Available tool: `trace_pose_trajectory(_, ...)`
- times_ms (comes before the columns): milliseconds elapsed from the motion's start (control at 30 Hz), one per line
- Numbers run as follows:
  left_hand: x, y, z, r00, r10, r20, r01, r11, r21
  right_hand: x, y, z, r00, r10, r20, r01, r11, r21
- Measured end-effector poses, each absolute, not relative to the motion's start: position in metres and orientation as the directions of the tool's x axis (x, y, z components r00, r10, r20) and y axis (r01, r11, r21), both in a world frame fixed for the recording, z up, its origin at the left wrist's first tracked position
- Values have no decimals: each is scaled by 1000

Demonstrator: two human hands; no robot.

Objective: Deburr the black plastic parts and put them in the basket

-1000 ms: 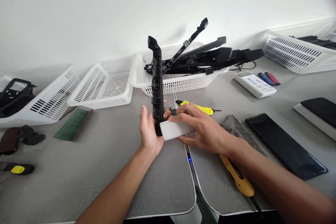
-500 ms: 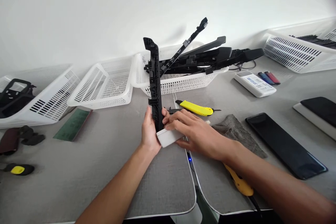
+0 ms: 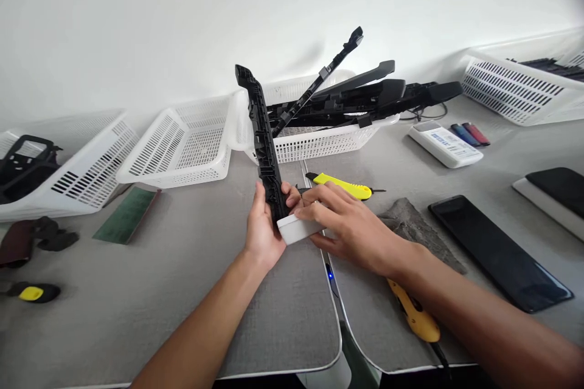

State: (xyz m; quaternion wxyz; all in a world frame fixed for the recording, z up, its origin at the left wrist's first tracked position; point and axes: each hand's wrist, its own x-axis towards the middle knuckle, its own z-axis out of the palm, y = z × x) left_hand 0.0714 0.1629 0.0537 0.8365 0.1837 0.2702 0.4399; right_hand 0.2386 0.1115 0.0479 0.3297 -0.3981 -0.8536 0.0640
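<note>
My left hand [image 3: 265, 225] is closed around the lower end of a long black plastic trim piece [image 3: 264, 146], which stands up with its ribbed side in view and its top leaning left. Closed on a white block [image 3: 295, 228], my right hand [image 3: 349, 228] presses it to the bottom end of the trim piece. What the block is made of I cannot tell. Just beyond my right hand lies a yellow utility knife [image 3: 344, 186]. A grey cloth [image 3: 413, 231] is partly hidden behind my right wrist, and a yellow corded tool [image 3: 415, 313] lies below my right forearm.
A white basket [image 3: 314, 149] at the back holds several black trim pieces. Other white baskets [image 3: 196, 176] stand left and right. A green abrasive sheet [image 3: 128, 216] lies left; a black phone [image 3: 497, 249] and a white device [image 3: 444, 144] lie right. A gap splits the two tables.
The trim piece's top has tilted to the left and it has turned slightly. My right hand and the white block have shifted a little up and right.
</note>
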Motion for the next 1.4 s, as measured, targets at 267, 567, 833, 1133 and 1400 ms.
trace_pose_trajectory(267,73,162,52,443,839,-316,-605,540,585,246,115,45,-432,733,525,620,664,-417)
trace_pose_trajectory(567,74,159,31,436,850,-294,-511,503,697,258,120,45,-319,848,423,545,530,-650)
trace_pose_trajectory(833,77,158,27,395,877,-273,-473,448,758,257,122,42,-301,841,449,500,541,-676)
trace_pose_trajectory(1133,77,156,25,409,867,-286,-434,460,774,256,123,41,-263,846,464,515,530,-673)
trace_pose_trajectory(1400,76,159,26,519,835,-183,-434,442,785,258,125,39,-193,852,487,578,500,-645)
